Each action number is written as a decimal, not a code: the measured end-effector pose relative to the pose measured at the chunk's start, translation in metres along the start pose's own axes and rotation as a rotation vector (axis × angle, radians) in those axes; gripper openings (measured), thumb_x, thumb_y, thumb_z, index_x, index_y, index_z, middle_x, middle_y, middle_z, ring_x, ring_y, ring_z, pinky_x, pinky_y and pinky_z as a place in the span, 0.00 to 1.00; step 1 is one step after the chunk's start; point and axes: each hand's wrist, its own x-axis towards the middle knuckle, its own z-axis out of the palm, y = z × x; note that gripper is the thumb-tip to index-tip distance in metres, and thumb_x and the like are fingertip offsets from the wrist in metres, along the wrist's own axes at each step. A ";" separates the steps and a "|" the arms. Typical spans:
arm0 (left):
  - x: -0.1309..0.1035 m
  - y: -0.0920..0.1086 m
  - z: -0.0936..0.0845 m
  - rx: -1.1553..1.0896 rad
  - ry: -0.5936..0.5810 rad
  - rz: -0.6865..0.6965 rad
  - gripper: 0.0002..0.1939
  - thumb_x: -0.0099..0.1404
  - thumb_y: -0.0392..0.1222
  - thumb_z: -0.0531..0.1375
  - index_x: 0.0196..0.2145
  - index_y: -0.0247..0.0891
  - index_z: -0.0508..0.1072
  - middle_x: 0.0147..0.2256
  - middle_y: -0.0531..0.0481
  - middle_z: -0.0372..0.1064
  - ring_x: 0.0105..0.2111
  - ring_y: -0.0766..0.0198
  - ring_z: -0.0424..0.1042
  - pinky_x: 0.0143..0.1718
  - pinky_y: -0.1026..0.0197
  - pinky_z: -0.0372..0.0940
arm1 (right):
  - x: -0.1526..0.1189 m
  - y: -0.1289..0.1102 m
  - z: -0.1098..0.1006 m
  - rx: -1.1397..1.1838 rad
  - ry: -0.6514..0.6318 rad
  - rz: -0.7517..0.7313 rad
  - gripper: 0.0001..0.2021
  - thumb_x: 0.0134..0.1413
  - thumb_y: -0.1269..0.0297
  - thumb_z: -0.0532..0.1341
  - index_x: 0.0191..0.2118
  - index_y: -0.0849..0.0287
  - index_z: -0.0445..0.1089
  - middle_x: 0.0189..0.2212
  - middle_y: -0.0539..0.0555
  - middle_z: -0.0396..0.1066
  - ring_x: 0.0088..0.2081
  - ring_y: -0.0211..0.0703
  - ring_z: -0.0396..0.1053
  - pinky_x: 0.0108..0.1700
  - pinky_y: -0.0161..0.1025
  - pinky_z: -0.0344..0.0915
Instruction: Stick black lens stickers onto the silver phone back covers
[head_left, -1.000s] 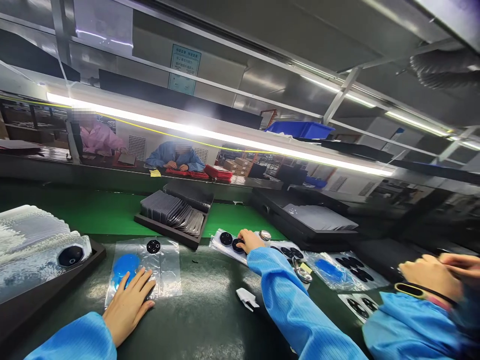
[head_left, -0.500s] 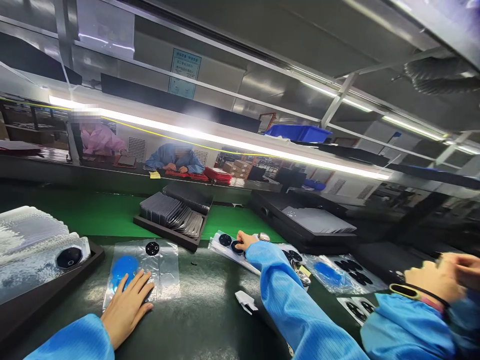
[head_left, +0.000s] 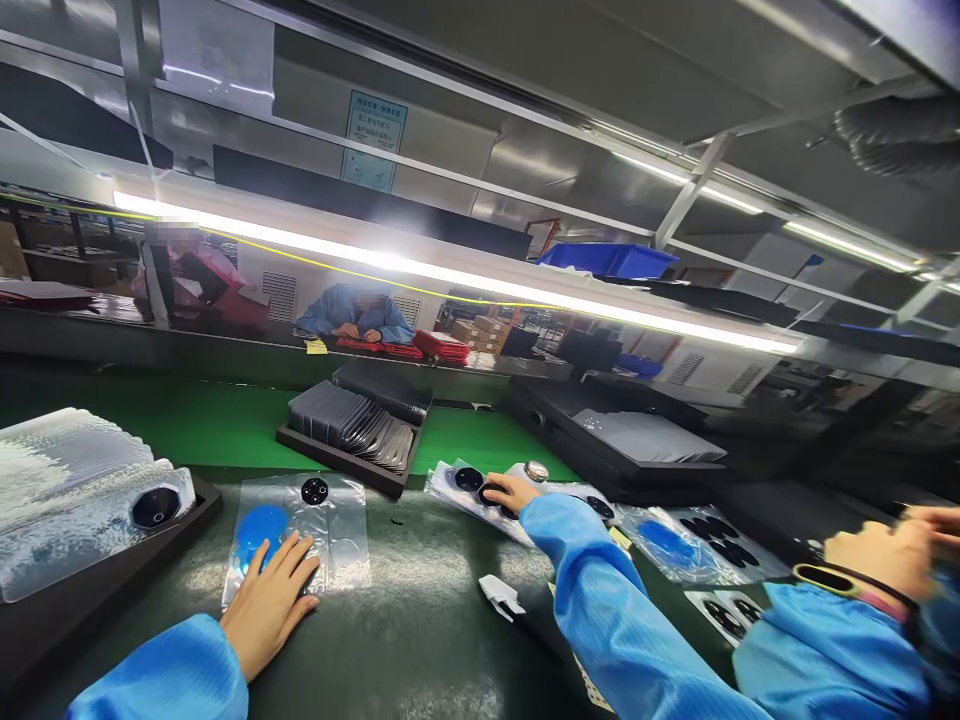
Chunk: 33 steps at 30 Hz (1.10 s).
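Observation:
My left hand (head_left: 276,603) lies flat with fingers spread on a clear plastic bag (head_left: 345,530), over the edge of a blue round piece (head_left: 262,527). One black disc (head_left: 314,490) shows at the top of that bag. Farther right, my right hand (head_left: 512,494) has its fingers bent down onto a black disc on a strip of clear film (head_left: 448,486). Another black disc (head_left: 469,479) lies on the strip just left of the fingers. A round metal-topped container (head_left: 536,471) stands behind my right hand.
A tray of dark sheets (head_left: 337,458) sits on the green belt (head_left: 217,425). Stacked patterned panels (head_left: 90,500) fill the left side. A white object (head_left: 501,596) lies in front. At right are a co-worker's hands (head_left: 877,560) and a bag with discs (head_left: 664,543).
The view has shifted slightly, moving the bench items a little rightward. My left hand stays on the bag and my right hand on the strip. Across the bench, the person in pink has changed posture.

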 end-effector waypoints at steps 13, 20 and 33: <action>0.015 0.010 -0.032 -0.066 0.078 0.080 0.15 0.67 0.38 0.54 0.52 0.43 0.65 0.54 0.45 0.66 0.63 0.46 0.54 0.60 0.34 0.50 | -0.072 -0.042 -0.024 0.478 0.016 -0.328 0.17 0.59 0.50 0.54 0.39 0.57 0.72 0.36 0.56 0.74 0.39 0.48 0.71 0.42 0.44 0.68; 0.036 0.095 -0.132 -0.261 0.578 0.139 0.08 0.68 0.33 0.57 0.44 0.42 0.69 0.42 0.53 0.72 0.53 0.59 0.63 0.62 0.45 0.46 | -0.115 -0.147 -0.005 0.641 -0.013 -0.578 0.13 0.62 0.54 0.54 0.37 0.56 0.71 0.32 0.53 0.72 0.36 0.44 0.70 0.40 0.38 0.66; 0.018 0.096 -0.123 -0.198 0.704 -0.042 0.05 0.66 0.32 0.59 0.39 0.40 0.68 0.37 0.49 0.65 0.42 0.56 0.61 0.49 0.49 0.54 | -0.134 -0.204 0.031 0.758 0.040 -0.705 0.10 0.66 0.61 0.52 0.38 0.57 0.69 0.32 0.52 0.69 0.33 0.40 0.66 0.36 0.34 0.61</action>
